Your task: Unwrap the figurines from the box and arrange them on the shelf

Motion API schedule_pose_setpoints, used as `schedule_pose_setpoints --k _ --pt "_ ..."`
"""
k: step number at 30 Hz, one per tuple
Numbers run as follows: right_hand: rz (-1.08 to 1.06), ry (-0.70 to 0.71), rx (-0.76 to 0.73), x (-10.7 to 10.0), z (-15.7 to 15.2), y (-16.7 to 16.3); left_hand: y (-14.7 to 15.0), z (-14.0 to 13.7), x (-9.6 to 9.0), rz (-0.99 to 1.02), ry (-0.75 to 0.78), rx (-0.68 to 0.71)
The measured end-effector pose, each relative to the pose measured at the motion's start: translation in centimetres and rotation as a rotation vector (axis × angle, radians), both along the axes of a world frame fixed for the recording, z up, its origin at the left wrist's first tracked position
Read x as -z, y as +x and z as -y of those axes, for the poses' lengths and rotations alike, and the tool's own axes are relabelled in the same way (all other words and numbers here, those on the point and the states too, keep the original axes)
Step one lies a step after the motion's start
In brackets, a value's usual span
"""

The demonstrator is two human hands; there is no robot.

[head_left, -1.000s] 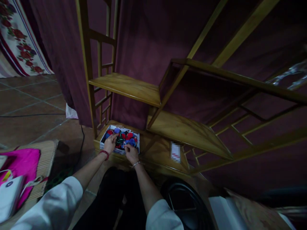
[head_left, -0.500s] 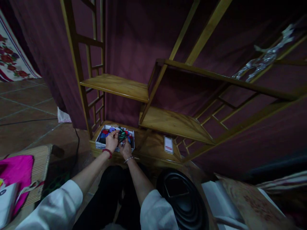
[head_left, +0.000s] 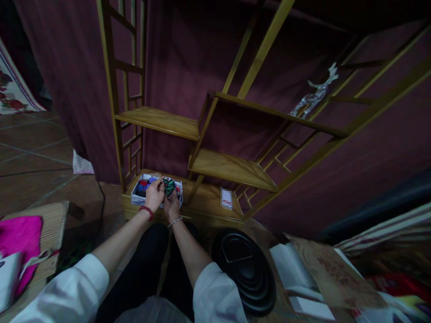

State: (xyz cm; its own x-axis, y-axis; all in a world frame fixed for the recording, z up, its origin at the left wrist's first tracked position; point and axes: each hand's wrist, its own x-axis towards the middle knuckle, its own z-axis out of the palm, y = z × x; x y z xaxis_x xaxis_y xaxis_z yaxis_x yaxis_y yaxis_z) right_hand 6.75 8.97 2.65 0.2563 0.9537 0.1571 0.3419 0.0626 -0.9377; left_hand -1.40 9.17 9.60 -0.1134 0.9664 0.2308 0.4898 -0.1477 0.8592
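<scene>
A small green-and-black patterned piece (head_left: 169, 186), shaped somewhat like a butterfly, is held up over a shallow white box (head_left: 137, 200). My right hand (head_left: 172, 206) grips it from below, fingers closed. At its left edge is my left hand (head_left: 155, 195), fingers bent and index finger raised; whether they grip the piece is hard to make out. Red, blue and purple items (head_left: 144, 185) fill the box, partly covered by my hands. The box sits on the bottom board of a wooden shelf unit (head_left: 161, 122).
Right of the box lies a white card (head_left: 226, 198), its print blurred out. A clear deer figurine (head_left: 313, 98) stands on an upper shelf. Near my legs are a round black object (head_left: 245, 273) and white boxes (head_left: 296, 271). A pink cloth (head_left: 22, 237) lies on the woven surface at left.
My view has shifted, bringing the deer figurine further into the frame. The patterned piece has turned and spreads wider, and my left index finger now points upward beside it.
</scene>
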Motion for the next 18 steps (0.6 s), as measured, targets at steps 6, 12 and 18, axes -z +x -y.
schedule_pose_setpoints --k 6,12,18 --pt "-0.041 -0.044 0.060 -0.7 1.4 0.0 -0.2 1.2 -0.2 -0.031 -0.072 -0.026" --pt "-0.068 -0.041 0.078 -0.7 2.5 0.1 -0.2 1.7 0.1 -0.072 -0.086 -0.019" --pt "-0.049 -0.037 0.085 -0.6 2.7 0.3 -0.2 1.7 0.2 -0.063 -0.050 -0.004"
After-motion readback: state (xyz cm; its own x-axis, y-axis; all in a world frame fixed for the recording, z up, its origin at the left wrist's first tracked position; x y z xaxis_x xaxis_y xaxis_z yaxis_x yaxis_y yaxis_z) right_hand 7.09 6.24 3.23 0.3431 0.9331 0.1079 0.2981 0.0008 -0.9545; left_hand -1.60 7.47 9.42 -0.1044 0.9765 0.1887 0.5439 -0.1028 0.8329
